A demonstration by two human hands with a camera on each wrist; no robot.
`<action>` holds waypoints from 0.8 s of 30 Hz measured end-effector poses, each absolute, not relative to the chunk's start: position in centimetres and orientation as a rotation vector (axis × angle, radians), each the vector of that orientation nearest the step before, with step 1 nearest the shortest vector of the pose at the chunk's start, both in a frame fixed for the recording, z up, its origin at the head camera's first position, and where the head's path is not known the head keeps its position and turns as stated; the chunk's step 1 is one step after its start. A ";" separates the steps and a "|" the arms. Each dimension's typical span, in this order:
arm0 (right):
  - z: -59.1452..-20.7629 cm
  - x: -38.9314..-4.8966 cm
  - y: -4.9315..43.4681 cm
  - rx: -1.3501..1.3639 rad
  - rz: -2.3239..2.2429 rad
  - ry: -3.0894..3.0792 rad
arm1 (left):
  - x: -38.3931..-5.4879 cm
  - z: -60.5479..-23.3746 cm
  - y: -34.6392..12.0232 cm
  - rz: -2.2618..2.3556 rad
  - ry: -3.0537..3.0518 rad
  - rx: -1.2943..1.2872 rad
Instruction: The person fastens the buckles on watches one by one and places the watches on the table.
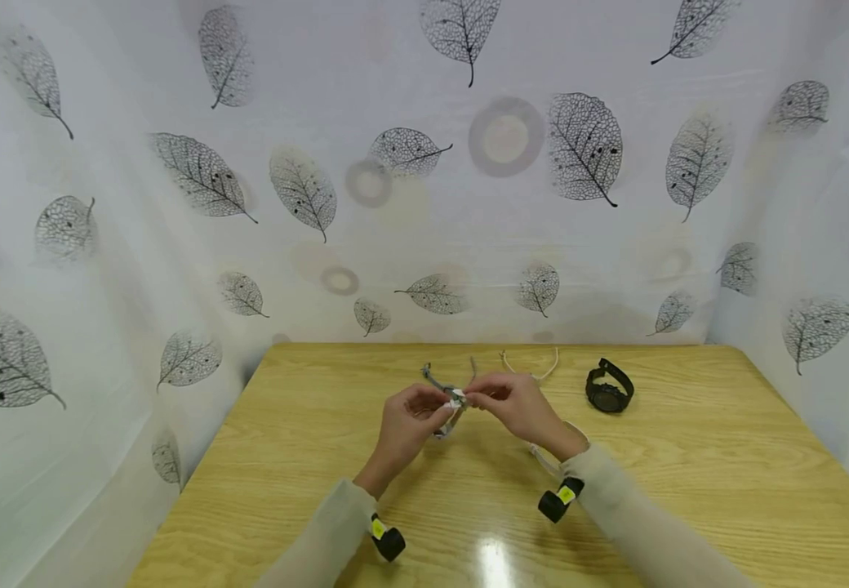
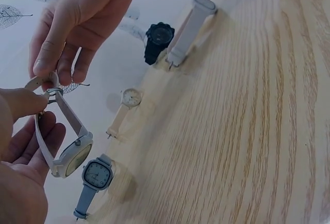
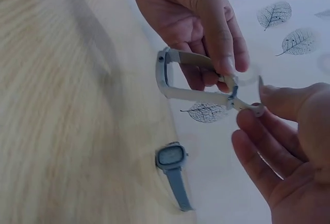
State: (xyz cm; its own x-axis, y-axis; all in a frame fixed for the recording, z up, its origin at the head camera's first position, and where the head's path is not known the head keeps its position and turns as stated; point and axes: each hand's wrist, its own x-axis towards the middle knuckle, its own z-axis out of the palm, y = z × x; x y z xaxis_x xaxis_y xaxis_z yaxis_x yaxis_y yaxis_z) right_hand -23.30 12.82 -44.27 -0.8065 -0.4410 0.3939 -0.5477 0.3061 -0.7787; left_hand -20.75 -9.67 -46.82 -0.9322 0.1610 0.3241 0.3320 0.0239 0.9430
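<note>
A wristwatch (image 2: 75, 157) with a pale strap and a squarish case hangs between the two hands, its strap closed into a loop near the buckle (image 3: 233, 92). The left hand (image 1: 407, 420) pinches the strap by the buckle between thumb and fingers. Facing it, the right hand (image 1: 523, 408) pinches the strap's free end (image 3: 255, 110) with thumb and fingertips. The watch case dangles below the hands, over the table. Behind it, a grey-blue square watch (image 2: 98, 175) lies on the table.
A black watch (image 1: 606, 398) lies at the right on the wooden table (image 1: 689, 490). A small round-faced watch (image 2: 131, 97) with a pale strap lies near the back, and a white-strapped watch (image 2: 188, 30) is by the right forearm. A leaf-patterned curtain (image 1: 424, 237) surrounds the table.
</note>
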 end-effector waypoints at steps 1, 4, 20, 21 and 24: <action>-44.1 -23.3 12.9 0.964 1.482 -2.462 | -20.7 -46.9 -9.7 -2.048 -2.149 -0.526; -43.6 -23.4 13.0 1.052 1.367 -2.473 | -20.8 -46.9 -9.7 -2.051 -2.141 -0.537; -43.1 -23.7 13.1 1.217 1.127 -2.480 | -20.7 -47.0 -9.6 -2.018 -2.159 -0.557; -43.1 -23.7 13.1 1.220 1.115 -2.483 | -20.7 -47.1 -9.6 -2.019 -2.160 -0.555; -43.2 -23.8 13.1 1.232 1.089 -2.487 | -20.7 -47.1 -9.5 -2.022 -2.157 -0.557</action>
State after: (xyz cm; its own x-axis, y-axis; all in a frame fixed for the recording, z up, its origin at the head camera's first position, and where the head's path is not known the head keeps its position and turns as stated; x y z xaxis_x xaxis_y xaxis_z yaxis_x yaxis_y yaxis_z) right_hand -23.79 13.10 -43.24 -0.6482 -0.6266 0.4327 -0.7429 0.3958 -0.5398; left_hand -20.66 -9.55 -47.09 -0.9230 0.1749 0.3428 0.3534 0.0326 0.9349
